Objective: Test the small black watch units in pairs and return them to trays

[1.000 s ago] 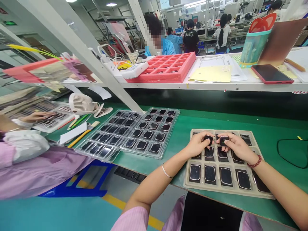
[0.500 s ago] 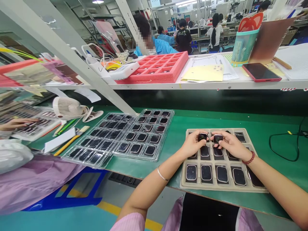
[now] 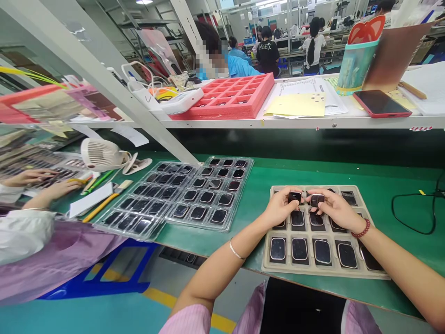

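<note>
My left hand pinches a small black watch body between thumb and fingers. Close beside it, my right hand grips a second black watch body. Both hands hover over the far rows of a beige tray that lies on the green bench. The tray's pockets hold several more watch bodies, screens up. My forearms reach in from the bottom of the picture.
Two clear plastic trays of dark watch bodies lie to the left. A co-worker's hands work at far left near a white fan. A black cable loops at right. The shelf above carries a red foam tray, papers and a phone.
My hands stay over the beige tray, each still holding its watch body. The co-worker's second hand has come into view at far left. The camera has shifted slightly.
</note>
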Demonstrator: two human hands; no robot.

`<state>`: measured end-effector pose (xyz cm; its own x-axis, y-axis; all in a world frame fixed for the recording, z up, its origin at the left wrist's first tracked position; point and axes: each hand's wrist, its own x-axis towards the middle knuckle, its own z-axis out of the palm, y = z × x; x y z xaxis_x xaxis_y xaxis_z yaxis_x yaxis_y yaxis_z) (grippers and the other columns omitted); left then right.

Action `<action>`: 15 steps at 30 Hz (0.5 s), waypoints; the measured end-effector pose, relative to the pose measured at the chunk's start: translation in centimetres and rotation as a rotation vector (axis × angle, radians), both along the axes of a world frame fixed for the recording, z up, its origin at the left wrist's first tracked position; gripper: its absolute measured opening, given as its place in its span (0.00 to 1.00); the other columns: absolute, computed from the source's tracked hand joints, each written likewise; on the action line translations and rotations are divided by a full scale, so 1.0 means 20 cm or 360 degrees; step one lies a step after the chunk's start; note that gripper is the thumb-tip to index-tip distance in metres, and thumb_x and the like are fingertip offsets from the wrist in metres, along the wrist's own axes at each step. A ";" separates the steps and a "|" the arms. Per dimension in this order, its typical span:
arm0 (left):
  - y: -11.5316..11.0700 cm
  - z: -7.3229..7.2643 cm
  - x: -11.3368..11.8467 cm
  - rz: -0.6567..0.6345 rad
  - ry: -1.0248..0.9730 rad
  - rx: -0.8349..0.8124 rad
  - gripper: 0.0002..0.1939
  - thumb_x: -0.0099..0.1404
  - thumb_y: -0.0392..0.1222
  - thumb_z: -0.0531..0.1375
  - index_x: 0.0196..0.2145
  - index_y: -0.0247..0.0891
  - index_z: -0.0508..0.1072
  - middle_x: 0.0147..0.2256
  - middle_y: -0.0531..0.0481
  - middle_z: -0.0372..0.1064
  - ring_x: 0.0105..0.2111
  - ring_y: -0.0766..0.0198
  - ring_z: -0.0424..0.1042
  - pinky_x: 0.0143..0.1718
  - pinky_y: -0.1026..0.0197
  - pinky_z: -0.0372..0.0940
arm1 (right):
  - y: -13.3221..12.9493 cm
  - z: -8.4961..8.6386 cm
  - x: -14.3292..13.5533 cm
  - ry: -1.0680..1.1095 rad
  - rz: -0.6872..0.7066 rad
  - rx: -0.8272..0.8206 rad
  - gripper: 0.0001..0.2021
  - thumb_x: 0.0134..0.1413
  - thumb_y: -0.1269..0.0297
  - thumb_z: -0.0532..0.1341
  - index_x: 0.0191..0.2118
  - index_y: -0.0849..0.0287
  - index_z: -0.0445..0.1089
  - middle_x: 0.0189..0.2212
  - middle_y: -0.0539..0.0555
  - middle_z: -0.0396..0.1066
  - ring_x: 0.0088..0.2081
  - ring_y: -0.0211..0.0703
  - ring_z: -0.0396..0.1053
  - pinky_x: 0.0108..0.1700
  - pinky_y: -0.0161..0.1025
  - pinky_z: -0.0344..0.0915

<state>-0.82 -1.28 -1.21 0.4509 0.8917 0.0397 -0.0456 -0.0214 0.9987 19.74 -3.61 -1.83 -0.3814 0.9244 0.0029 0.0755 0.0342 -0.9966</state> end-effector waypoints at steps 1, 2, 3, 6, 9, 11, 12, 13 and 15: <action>0.00 0.00 0.00 -0.0003 -0.0021 -0.0018 0.16 0.56 0.34 0.59 0.43 0.34 0.66 0.36 0.45 0.69 0.38 0.61 0.70 0.36 0.61 0.67 | 0.00 0.00 0.00 -0.0001 0.0003 0.0000 0.20 0.54 0.68 0.55 0.54 0.57 0.62 0.48 0.60 0.70 0.36 0.42 0.73 0.36 0.41 0.71; 0.00 0.00 0.00 -0.0005 -0.0025 -0.0022 0.16 0.56 0.34 0.59 0.43 0.34 0.66 0.36 0.45 0.69 0.38 0.61 0.70 0.36 0.61 0.67 | 0.00 0.00 0.00 -0.0003 0.0005 0.0004 0.20 0.54 0.68 0.56 0.54 0.57 0.61 0.48 0.60 0.70 0.36 0.42 0.73 0.36 0.41 0.71; 0.00 -0.01 0.00 -0.0003 -0.0016 -0.0013 0.17 0.55 0.33 0.59 0.44 0.34 0.66 0.36 0.45 0.69 0.37 0.62 0.70 0.37 0.61 0.66 | 0.00 -0.01 0.00 -0.0004 0.0006 0.0014 0.21 0.53 0.69 0.56 0.54 0.57 0.61 0.49 0.60 0.69 0.37 0.42 0.74 0.37 0.41 0.71; 0.00 -0.01 0.00 -0.0002 0.0017 0.0045 0.20 0.53 0.32 0.61 0.45 0.35 0.66 0.39 0.45 0.69 0.39 0.62 0.70 0.39 0.61 0.66 | 0.00 -0.01 0.00 -0.0002 0.0005 0.0050 0.21 0.52 0.69 0.57 0.53 0.57 0.62 0.49 0.59 0.69 0.39 0.43 0.73 0.39 0.42 0.72; 0.00 -0.01 0.00 -0.0035 0.0027 0.0048 0.16 0.55 0.35 0.60 0.43 0.34 0.67 0.38 0.44 0.70 0.37 0.62 0.70 0.36 0.62 0.66 | 0.00 0.00 0.00 -0.0005 0.0010 0.0032 0.20 0.54 0.67 0.56 0.54 0.57 0.62 0.48 0.59 0.70 0.37 0.43 0.74 0.37 0.42 0.72; 0.00 -0.01 -0.01 -0.0032 0.0058 0.0065 0.14 0.56 0.35 0.59 0.42 0.33 0.68 0.37 0.44 0.70 0.37 0.62 0.70 0.35 0.62 0.66 | 0.00 0.00 0.00 0.0006 0.0002 0.0006 0.20 0.55 0.67 0.56 0.54 0.57 0.62 0.47 0.60 0.70 0.36 0.43 0.74 0.35 0.42 0.72; 0.00 -0.01 -0.01 -0.0025 0.0083 0.0084 0.15 0.55 0.34 0.59 0.42 0.34 0.68 0.37 0.44 0.70 0.38 0.61 0.70 0.36 0.62 0.66 | 0.01 0.01 0.01 0.0018 -0.0006 -0.0002 0.20 0.54 0.68 0.56 0.54 0.57 0.62 0.47 0.60 0.71 0.36 0.44 0.74 0.35 0.42 0.72; 0.00 -0.01 -0.01 -0.0019 0.0113 0.0108 0.16 0.55 0.33 0.59 0.43 0.34 0.68 0.39 0.44 0.70 0.39 0.61 0.71 0.37 0.62 0.67 | 0.01 0.01 0.01 0.0033 -0.0015 -0.0007 0.21 0.53 0.69 0.56 0.54 0.57 0.62 0.47 0.60 0.71 0.36 0.44 0.74 0.35 0.41 0.72; 0.00 -0.02 -0.01 -0.0019 0.0163 0.0146 0.19 0.53 0.30 0.57 0.45 0.35 0.68 0.42 0.44 0.69 0.41 0.61 0.71 0.39 0.62 0.67 | 0.01 0.00 0.01 0.0058 -0.0024 -0.0010 0.21 0.51 0.71 0.57 0.53 0.56 0.63 0.47 0.59 0.71 0.37 0.44 0.74 0.35 0.41 0.72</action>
